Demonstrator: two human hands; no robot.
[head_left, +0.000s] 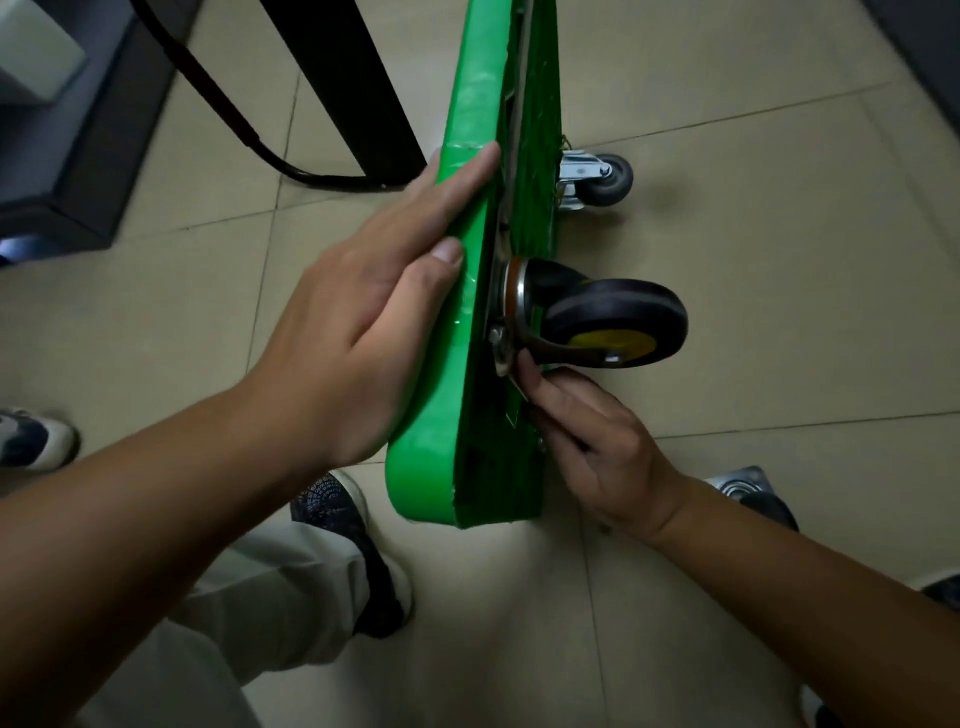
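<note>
A green plastic cart platform (470, 291) stands on its edge on the tiled floor, its underside turned to the right. My left hand (363, 322) lies flat against its top face with straight fingers, steadying it. A black caster with a yellow hub (618, 322) sticks out of the underside on a metal plate (501, 332). My right hand (597, 447) is just below that caster, its curled fingertips pinching at the plate's lower edge; what they pinch is hidden. A smaller grey caster (602, 179) sits farther up the platform.
A black table leg (353, 88) and a black cable (228, 114) stand left of the platform. A dark cabinet (67, 130) fills the far left. A loose caster plate (737, 483) lies on the floor behind my right wrist. My shoe (358, 545) is below the platform.
</note>
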